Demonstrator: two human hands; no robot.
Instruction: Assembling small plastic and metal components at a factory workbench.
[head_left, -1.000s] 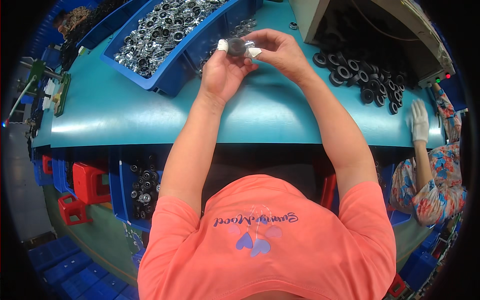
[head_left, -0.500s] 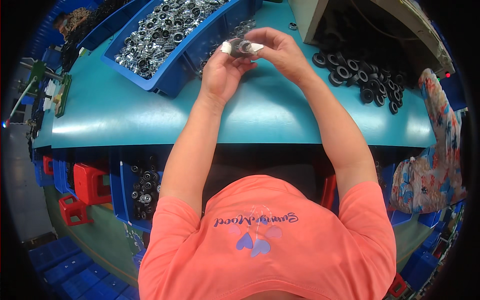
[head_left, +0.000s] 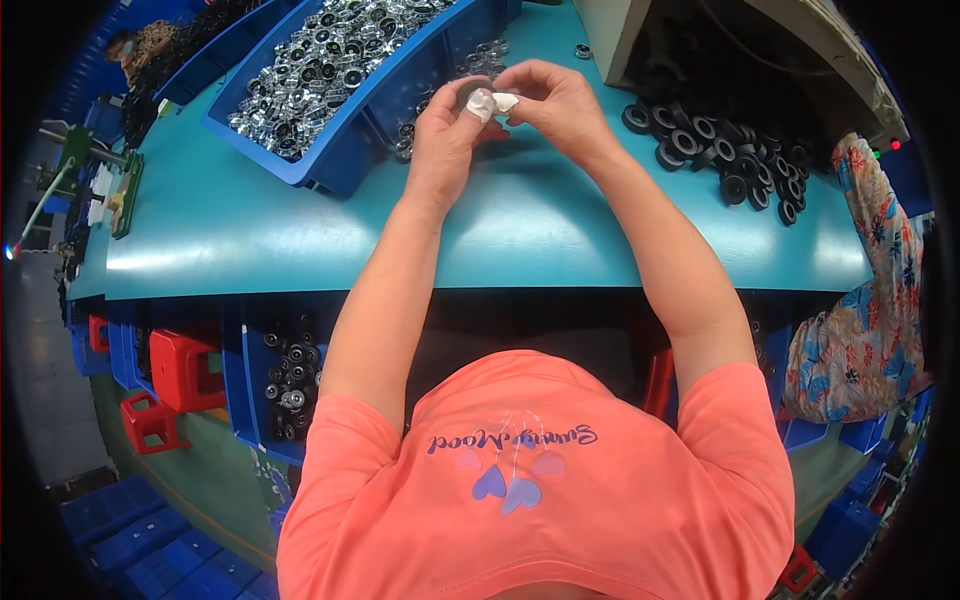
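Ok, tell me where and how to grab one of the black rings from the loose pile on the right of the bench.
Take a ring at the near edge of the black ring pile, pinching across its outer rim from above. Those at the edge lie flat and apart on the teal bench, so fingers should fit round them; further back they overlap under the beige housing. The right hand is nearest.

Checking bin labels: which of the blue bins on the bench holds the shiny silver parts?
The large blue bin at the far left of the teal table, heaped with shiny silver round parts. The smaller blue bin beside it, nearer the left hand, holds fewer, darker parts.
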